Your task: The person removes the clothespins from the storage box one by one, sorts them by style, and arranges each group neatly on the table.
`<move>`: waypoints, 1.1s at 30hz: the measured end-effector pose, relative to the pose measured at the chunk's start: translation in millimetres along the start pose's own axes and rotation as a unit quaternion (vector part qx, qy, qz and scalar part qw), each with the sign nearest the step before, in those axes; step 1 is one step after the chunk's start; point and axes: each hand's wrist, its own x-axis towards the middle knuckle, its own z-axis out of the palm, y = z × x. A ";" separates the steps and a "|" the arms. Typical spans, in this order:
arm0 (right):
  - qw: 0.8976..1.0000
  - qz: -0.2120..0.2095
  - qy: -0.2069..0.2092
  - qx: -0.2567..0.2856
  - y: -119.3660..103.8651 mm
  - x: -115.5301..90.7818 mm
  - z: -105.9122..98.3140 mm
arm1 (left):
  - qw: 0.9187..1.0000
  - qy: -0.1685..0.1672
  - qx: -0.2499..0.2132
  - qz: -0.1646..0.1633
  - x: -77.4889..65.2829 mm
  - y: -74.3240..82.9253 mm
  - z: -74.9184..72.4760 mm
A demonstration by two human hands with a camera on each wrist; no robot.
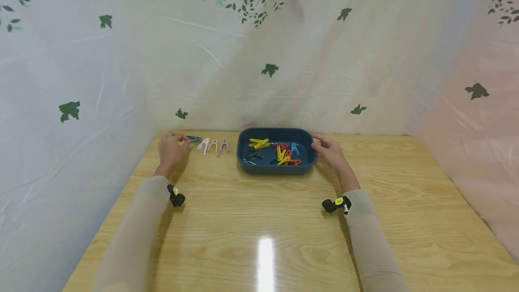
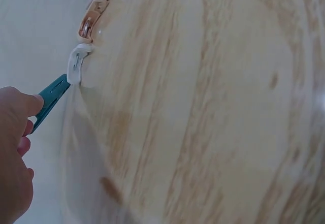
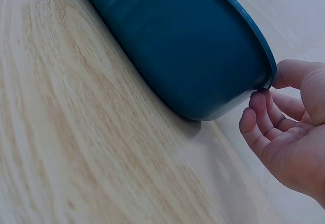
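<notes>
My left hand pinches a teal clothespin between thumb and fingers at the table's far left. The teal clothespin's far end comes right up to a white clothespin in the left wrist view. Beside the white one stand a peach clothespin and a mauve clothespin, in a row. My right hand grips the rim of a dark blue tub at its right end, thumb above and fingers below. Inside the tub lie yellow clothespins, a light blue clothespin, and red, orange and dark ones.
The wooden table reaches back to a pale curtain printed with leaves and birds. Tub and clothespin row both sit close to the table's back edge. Each wrist carries a small black camera.
</notes>
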 end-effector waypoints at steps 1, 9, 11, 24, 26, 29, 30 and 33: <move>1.000 -0.002 0.001 -0.004 2.0 0.9 0.2 | 1.000 -0.004 0.002 -0.003 -0.6 -0.6 0.4; 1.000 -0.010 0.000 -0.009 7.5 2.7 1.3 | 0.998 -0.044 0.030 -0.016 -4.7 -4.5 2.6; 1.000 -0.009 0.001 -0.008 7.9 3.4 1.1 | 0.998 -0.052 0.029 -0.015 -5.3 -4.2 2.8; 1.000 0.001 -0.004 0.001 -6.1 -2.2 2.3 | 0.996 -0.087 0.018 0.002 -6.6 -0.9 12.2; 1.000 0.005 -0.007 0.006 -14.4 -7.0 3.8 | 0.995 -0.094 0.011 -0.004 -7.8 2.8 11.8; 1.000 0.005 -0.007 0.006 -17.4 -8.4 4.4 | 0.995 -0.101 0.000 -0.009 -9.2 6.3 11.2; 1.000 0.004 -0.007 0.006 -16.5 -7.8 4.2 | 0.995 -0.102 -0.001 -0.009 -9.7 6.8 11.3; 1.000 0.003 -0.005 0.012 -9.4 -2.9 2.9 | 0.995 -0.103 -0.004 -0.009 -10.3 8.0 10.8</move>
